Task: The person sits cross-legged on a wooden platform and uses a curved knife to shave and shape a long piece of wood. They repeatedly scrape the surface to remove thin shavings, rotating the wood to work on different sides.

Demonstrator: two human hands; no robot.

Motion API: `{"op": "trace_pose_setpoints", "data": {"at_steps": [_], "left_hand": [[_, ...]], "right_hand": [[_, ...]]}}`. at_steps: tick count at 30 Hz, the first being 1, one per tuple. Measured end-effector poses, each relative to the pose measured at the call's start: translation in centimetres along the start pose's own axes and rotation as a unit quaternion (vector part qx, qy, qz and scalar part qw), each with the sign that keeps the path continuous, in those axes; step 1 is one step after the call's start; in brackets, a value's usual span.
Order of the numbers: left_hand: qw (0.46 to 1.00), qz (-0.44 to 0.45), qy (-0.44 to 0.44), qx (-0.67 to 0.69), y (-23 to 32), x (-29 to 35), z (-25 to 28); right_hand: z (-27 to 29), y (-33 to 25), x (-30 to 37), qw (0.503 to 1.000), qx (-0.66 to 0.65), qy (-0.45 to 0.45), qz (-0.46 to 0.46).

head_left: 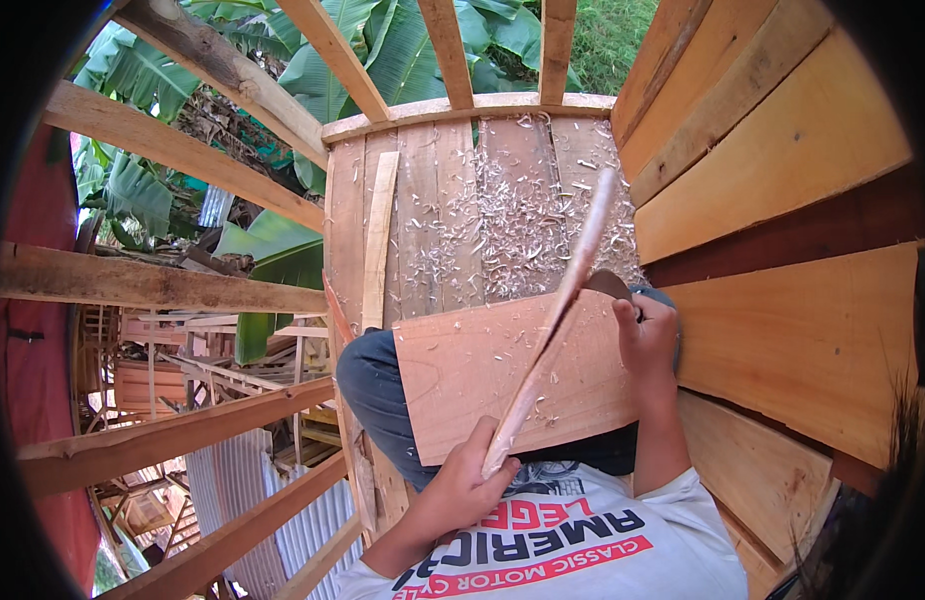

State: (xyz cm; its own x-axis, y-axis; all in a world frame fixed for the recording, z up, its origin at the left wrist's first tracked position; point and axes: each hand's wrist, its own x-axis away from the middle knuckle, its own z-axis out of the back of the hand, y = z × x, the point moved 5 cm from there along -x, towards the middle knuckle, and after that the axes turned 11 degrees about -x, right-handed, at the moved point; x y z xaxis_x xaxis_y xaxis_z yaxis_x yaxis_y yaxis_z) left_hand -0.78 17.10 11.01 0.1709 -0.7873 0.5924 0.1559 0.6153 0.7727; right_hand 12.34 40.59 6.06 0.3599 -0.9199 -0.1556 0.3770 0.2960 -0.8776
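My left hand [473,478] is closed round the lower end of a long, pale, peeled stick [586,245]. The stick slants up and away to the right over my lap, with a dark streak along its middle. In my right hand [650,330] is a knife [610,284], its handle mostly hidden by my fist. The broad dark blade points left and lies close beside the stick; I cannot tell whether it touches. A flat wooden board [463,365] rests across my thighs beneath the stick, with some shavings on it.
Curled wood shavings [528,225] litter the plank floor [438,190] ahead of me. A narrow loose batten [381,235] lies there on the left. Spaced wooden bars [173,280] line the left side, and a wall of wide planks [783,310] stands close on the right.
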Motion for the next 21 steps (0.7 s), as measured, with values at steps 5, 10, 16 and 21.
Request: {"op": "trace_pose_setpoints", "data": {"at_steps": [5,10,16,21], "left_hand": [[0.999,-0.044,0.012,0.023,-1.4,-1.0,0.1],[0.997,-0.066,-0.025,-0.006,-0.3,-1.7,-1.0],[0.998,-0.034,0.002,-0.061,-0.2,-1.2,-1.4],[0.989,0.004,0.103,-0.11,-0.6,-1.4,1.2]], "right_hand": [[1.1,-0.2,0.9,0.998,0.006,-0.037,0.055],[-1.5,-4.5,4.1,0.983,-0.034,-0.145,0.111],[1.1,-2.3,-0.8,0.993,0.064,-0.018,0.098],[-0.9,-1.9,1.0,0.994,-0.026,-0.087,0.058]]}}
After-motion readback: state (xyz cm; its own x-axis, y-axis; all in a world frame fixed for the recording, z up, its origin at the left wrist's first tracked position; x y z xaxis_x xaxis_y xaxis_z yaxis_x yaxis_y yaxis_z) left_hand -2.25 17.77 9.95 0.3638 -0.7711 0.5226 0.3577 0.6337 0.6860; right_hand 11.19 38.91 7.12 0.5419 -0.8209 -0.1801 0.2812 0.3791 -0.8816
